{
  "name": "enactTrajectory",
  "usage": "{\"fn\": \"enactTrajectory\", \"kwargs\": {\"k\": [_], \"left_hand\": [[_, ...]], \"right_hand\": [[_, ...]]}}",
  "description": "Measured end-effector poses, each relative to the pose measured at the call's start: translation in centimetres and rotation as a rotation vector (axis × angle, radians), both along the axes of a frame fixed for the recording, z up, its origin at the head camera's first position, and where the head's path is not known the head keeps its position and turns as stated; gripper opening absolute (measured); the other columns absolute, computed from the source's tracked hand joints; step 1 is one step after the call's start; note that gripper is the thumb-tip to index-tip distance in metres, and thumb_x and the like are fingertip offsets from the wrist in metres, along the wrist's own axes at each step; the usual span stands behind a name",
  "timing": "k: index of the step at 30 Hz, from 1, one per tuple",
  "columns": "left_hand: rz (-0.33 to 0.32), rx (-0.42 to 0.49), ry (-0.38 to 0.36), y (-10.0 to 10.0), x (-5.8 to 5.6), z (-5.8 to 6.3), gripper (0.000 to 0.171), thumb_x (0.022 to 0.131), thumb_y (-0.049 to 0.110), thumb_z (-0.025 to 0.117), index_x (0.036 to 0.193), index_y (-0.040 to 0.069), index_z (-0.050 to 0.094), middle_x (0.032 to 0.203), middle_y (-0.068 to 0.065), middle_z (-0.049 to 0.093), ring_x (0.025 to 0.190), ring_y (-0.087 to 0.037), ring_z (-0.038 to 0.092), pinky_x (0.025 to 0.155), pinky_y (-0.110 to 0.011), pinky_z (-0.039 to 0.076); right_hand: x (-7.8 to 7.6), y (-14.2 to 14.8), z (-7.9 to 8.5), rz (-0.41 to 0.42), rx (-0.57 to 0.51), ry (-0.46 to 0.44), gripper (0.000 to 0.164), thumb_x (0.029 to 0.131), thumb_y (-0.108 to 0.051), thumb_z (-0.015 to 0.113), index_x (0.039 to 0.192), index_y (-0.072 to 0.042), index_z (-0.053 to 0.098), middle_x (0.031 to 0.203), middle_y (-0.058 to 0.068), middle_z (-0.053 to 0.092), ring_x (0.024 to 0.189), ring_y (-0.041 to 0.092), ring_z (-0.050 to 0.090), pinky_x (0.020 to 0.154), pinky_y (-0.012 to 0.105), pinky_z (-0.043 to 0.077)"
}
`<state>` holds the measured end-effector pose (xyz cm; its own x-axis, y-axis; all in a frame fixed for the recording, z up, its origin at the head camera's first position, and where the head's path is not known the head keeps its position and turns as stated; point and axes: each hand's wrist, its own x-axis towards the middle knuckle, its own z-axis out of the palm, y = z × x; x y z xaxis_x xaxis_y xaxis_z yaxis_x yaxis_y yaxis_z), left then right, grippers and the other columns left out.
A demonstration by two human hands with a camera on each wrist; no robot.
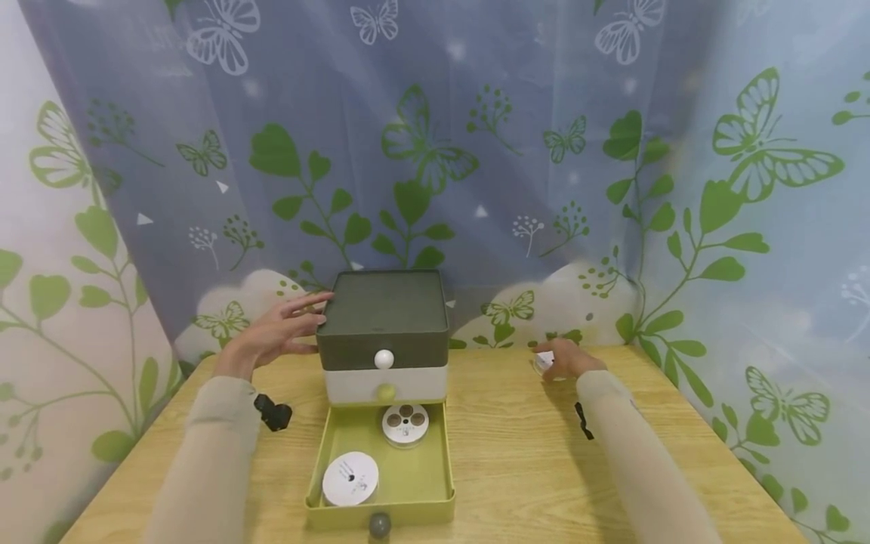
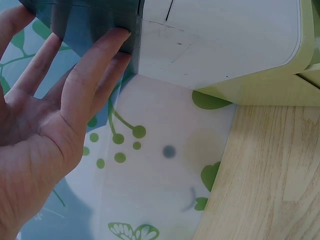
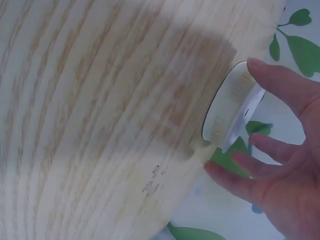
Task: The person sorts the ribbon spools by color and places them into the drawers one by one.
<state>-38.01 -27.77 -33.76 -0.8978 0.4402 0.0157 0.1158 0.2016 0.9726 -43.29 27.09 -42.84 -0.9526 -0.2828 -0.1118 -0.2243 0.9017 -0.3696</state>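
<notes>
A small drawer box stands on the table, with a dark green top tier (image 1: 387, 306), a white middle tier (image 1: 353, 385) and a yellow-green bottom drawer (image 1: 445, 453) pulled out. Inside that drawer lie two white spools, one near the front left (image 1: 350, 479) and one at the back right (image 1: 405, 425). My left hand (image 1: 282, 332) rests spread fingertips against the dark tier's left side. At the table's far right, my right hand (image 1: 567, 359) is around another white spool (image 3: 227, 107). Its thumb touches the spool's rim; the other fingers are spread, slightly apart from it.
The wooden table (image 1: 510, 453) runs back to a curtain (image 1: 476, 189) printed with leaves and butterflies, which also hangs along both sides. The open drawer's round grey knob (image 1: 380, 525) points toward the front. A black strap piece (image 1: 273, 413) shows at the left wrist.
</notes>
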Motion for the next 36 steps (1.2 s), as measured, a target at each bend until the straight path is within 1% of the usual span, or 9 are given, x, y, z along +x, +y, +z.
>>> {"fn": "enactTrajectory", "kwargs": {"k": [3,6,10,23,26,28,31,33,36], "left_hand": [[-0.003,0.001,-0.001,0.0,0.0,0.0,0.065,0.109,0.022,0.054,0.166,0.015,0.023,0.173,-0.023,-0.001,0.156,-0.054,0.013,0.1,-0.044,0.057],[-0.006,-0.001,0.006,0.0,-0.1,0.0,0.065,0.109,0.023,0.054,0.166,0.015,0.023,0.173,-0.023,-0.001,0.156,-0.054,0.012,0.1,-0.044,0.058],[-0.002,0.003,0.006,0.0,-0.1,0.1,0.065,0.109,0.022,0.054,0.166,0.015,0.023,0.173,-0.023,0.002,0.155,-0.053,0.014,0.097,-0.041,0.058],[-0.014,-0.008,0.012,-0.2,-0.2,-0.1,0.066,0.109,0.023,0.054,0.166,0.015,0.023,0.173,-0.023,-0.003,0.156,-0.055,0.009,0.1,-0.045,0.057],[-0.017,-0.007,0.016,-0.3,-0.2,-0.2,0.065,0.109,0.023,0.054,0.166,0.016,0.023,0.173,-0.023,-0.002,0.156,-0.055,0.009,0.101,-0.046,0.057],[-0.018,-0.005,0.017,-0.3,-0.2,-0.2,0.065,0.109,0.023,0.054,0.166,0.015,0.023,0.173,-0.022,-0.001,0.156,-0.055,0.011,0.1,-0.046,0.057],[-0.02,-0.002,0.014,-0.3,-0.2,-0.2,0.065,0.109,0.024,0.054,0.166,0.016,0.023,0.173,-0.022,-0.001,0.156,-0.054,0.011,0.1,-0.045,0.057],[-0.019,0.002,0.012,-0.2,-0.2,-0.2,0.065,0.109,0.023,0.054,0.166,0.015,0.023,0.173,-0.022,-0.001,0.156,-0.054,0.012,0.099,-0.044,0.058],[-0.018,0.007,0.009,-0.2,-0.2,-0.3,0.065,0.109,0.023,0.054,0.166,0.015,0.023,0.173,-0.022,-0.001,0.156,-0.054,0.011,0.097,-0.042,0.058]], "right_hand": [[0.1,0.1,-0.1,-0.025,0.018,-0.024,0.074,0.084,-0.007,0.082,0.151,-0.004,0.051,0.155,0.034,0.042,0.123,0.045,0.059,0.097,0.053,0.054],[0.0,0.2,-0.2,-0.049,0.011,-0.049,0.076,0.084,-0.008,0.081,0.153,-0.007,0.049,0.16,0.033,0.035,0.14,0.052,0.045,0.108,0.062,0.047],[-0.2,0.4,-0.3,-0.03,-0.003,-0.032,0.072,0.083,-0.004,0.08,0.15,-0.006,0.052,0.161,0.032,0.035,0.147,0.055,0.034,0.115,0.065,0.04],[0.8,0.8,0.7,0.092,-0.078,-0.007,0.066,0.078,-0.002,0.085,0.14,-0.001,0.063,0.152,0.028,0.051,0.145,0.056,0.036,0.115,0.066,0.039],[1.1,0.6,1.0,0.112,-0.084,0.002,0.066,0.076,-0.004,0.086,0.139,-0.003,0.065,0.149,0.028,0.054,0.136,0.05,0.049,0.108,0.059,0.047],[1.4,0.5,1.3,0.126,-0.088,0.008,0.066,0.075,-0.005,0.086,0.138,-0.004,0.065,0.147,0.028,0.056,0.12,0.04,0.057,0.095,0.048,0.051],[1.8,0.2,1.9,0.154,-0.106,0.015,0.066,0.076,-0.005,0.085,0.139,-0.004,0.065,0.138,0.027,0.062,0.089,0.024,0.053,0.075,0.034,0.046],[2.0,0.0,2.3,0.17,-0.107,0.016,0.066,0.077,-0.005,0.085,0.139,-0.004,0.065,0.108,0.021,0.069,0.072,0.017,0.041,0.065,0.028,0.038],[2.5,-0.3,3.1,0.201,-0.098,0.02,0.064,0.079,-0.006,0.085,0.14,-0.005,0.064,0.068,0.0,0.048,0.06,0.012,0.028,0.058,0.025,0.031]]}}
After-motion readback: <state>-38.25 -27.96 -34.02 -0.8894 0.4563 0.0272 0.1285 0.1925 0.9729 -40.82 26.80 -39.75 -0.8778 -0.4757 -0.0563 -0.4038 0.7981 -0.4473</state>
